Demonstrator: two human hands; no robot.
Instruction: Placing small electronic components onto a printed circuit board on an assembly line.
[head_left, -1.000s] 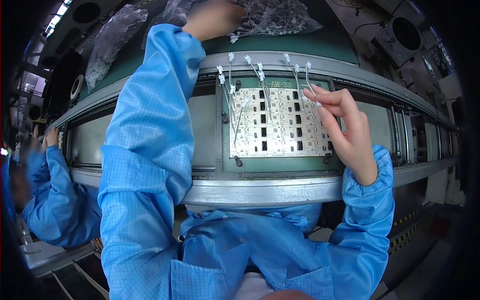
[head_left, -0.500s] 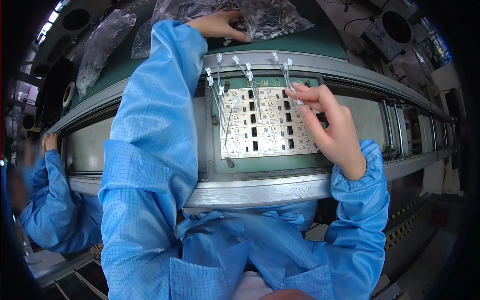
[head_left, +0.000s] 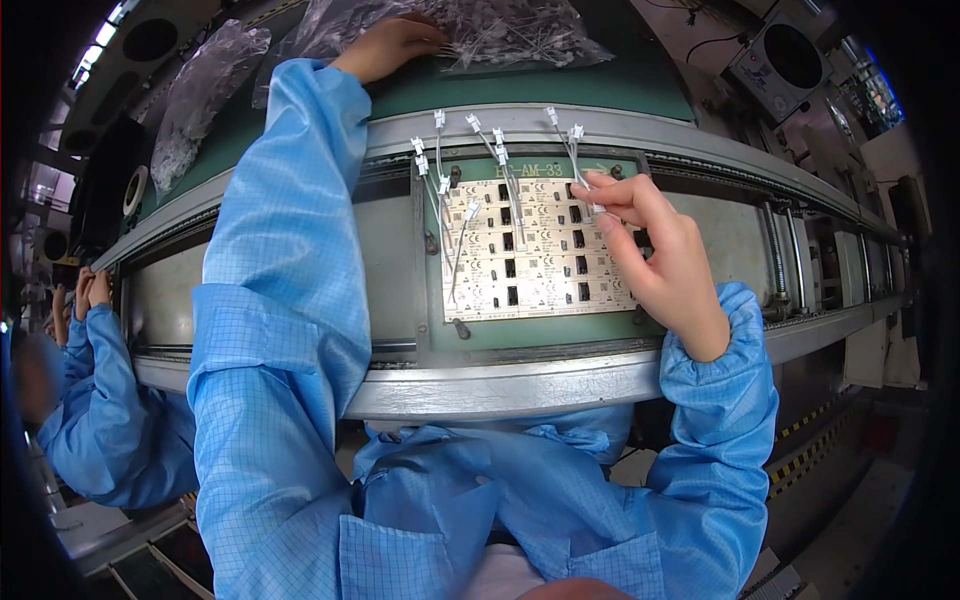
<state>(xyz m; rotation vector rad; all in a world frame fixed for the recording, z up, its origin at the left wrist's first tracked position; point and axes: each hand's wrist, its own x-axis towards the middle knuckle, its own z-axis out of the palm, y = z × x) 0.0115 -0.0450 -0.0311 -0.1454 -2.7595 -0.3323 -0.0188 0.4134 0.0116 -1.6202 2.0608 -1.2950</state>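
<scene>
My right hand [head_left: 662, 250] is over the right side of a panel of white circuit boards [head_left: 540, 270], thumb and fingertips pinched on the lower end of a thin cable with white connectors [head_left: 576, 133]. Several similar cables [head_left: 420, 150] stand or lean along the panel's left and middle columns, their plugs reaching past its far edge. The panel sits in a green fixture plate [head_left: 540, 332]. Beyond the rail, my left hand [head_left: 392, 48] has bent fingers at the near edge of a clear plastic bag [head_left: 540, 45] full of white cables; its fingertips are partly hidden.
Metal conveyor rails [head_left: 500, 388] run along the near and far sides of the fixture. A second clear bag [head_left: 205, 100] lies at the far left on the green surface [head_left: 640, 85]. A co-worker in a blue sleeve [head_left: 105, 370] is at left; a round-faced device [head_left: 785, 55] stands far right.
My left hand has moved left along the bag, its fingers drawn closer together, and the bag has shifted slightly left. My right hand has hardly moved.
</scene>
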